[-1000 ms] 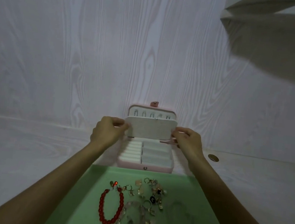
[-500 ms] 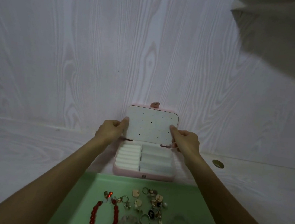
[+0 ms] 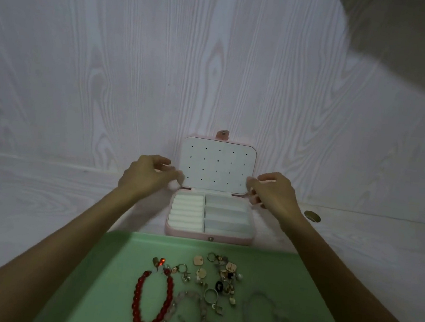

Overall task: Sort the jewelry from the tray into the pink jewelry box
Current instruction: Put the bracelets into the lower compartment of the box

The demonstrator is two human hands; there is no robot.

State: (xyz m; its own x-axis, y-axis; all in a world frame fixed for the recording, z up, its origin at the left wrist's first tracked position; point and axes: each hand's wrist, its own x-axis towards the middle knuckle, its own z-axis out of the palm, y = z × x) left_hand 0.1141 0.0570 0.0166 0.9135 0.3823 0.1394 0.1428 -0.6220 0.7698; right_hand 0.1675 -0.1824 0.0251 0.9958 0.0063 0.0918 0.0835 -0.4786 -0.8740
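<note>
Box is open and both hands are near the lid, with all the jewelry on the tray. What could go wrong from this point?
1. The pink jewelry box has its lid upright; with the left hand and right hand beside it, apparently not gripping, it might fall shut.
2. On the green tray, small rings and earrings lie crowded against the bracelets, so one could snag another.
3. The red bead bracelet may not fit the box's narrow compartments.

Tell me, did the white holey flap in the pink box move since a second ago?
Yes. The white flap swung up and back: it now stands flat against the lid of the pink jewelry box, covering the hooks seen earlier.
</note>
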